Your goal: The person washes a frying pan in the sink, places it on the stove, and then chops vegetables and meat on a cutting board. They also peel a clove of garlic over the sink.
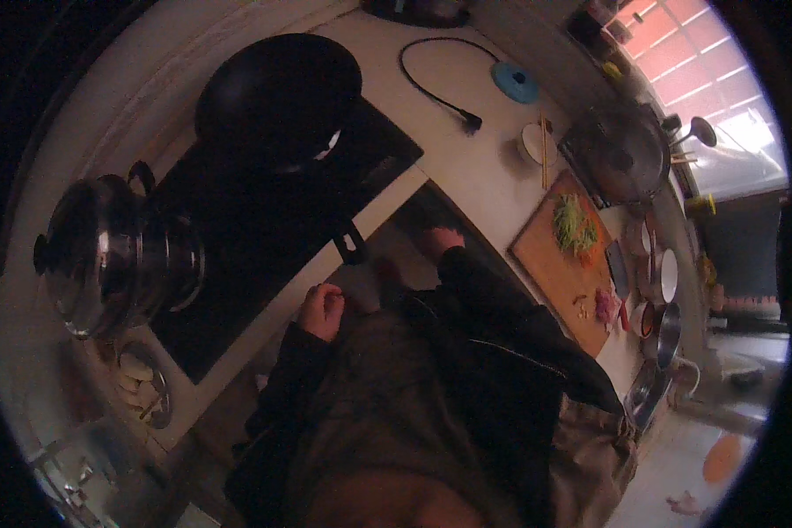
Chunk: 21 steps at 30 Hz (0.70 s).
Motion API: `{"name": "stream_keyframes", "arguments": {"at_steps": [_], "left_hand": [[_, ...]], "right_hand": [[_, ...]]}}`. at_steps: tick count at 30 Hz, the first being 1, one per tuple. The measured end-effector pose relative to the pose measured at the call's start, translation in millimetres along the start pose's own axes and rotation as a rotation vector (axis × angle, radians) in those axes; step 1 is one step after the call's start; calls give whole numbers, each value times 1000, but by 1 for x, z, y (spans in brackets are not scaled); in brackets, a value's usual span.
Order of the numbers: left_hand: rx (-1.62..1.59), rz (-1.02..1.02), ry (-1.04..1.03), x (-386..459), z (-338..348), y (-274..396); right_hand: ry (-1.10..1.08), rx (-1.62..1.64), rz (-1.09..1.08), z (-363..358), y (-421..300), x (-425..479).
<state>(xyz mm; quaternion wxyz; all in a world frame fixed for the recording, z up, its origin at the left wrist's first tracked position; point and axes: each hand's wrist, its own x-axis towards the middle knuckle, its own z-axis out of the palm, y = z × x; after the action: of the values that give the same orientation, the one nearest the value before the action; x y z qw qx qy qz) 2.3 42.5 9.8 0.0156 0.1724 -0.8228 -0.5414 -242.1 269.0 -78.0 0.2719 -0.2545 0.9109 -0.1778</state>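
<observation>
Curled beside the front edge of the cooktop counter is my left hand point(321, 311), with nothing visible in its fingers. My right hand point(443, 239) hangs low by the edge of the other counter, blurred and partly dark; its fingers are hard to make out. Between the hands, a black handle point(351, 245) with a slot juts past the counter edge, touched by neither hand. A large black wok point(274, 99) rests on the black cooktop point(198, 330). Any join between wok and handle is lost in the dark.
A stacked steel steamer pot point(99, 257) stands left, near a plate of pale pieces point(138, 389). Rightward are a wooden cutting board point(534, 244) with shredded vegetables point(574, 228), a cleaver point(616, 269), a bowl point(534, 144) with chopsticks, and a black cord point(429, 99).
</observation>
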Motion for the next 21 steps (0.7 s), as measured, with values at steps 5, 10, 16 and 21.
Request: {"name": "stream_keyframes", "arguments": {"at_steps": [5,10,16,21], "left_hand": [[-163,-164,-132,1,0,15],[-292,-226,-44,4,10,16],[-221,-196,7,15,25,22],[-102,-204,64,21,25,47]], "right_hand": [[234,25,71,-42,-27,-27],[268,89,-10,-79,-34,-7],[126,73,-120,-62,-29,5],[-134,107,-253,-47,-60,-24]]}}
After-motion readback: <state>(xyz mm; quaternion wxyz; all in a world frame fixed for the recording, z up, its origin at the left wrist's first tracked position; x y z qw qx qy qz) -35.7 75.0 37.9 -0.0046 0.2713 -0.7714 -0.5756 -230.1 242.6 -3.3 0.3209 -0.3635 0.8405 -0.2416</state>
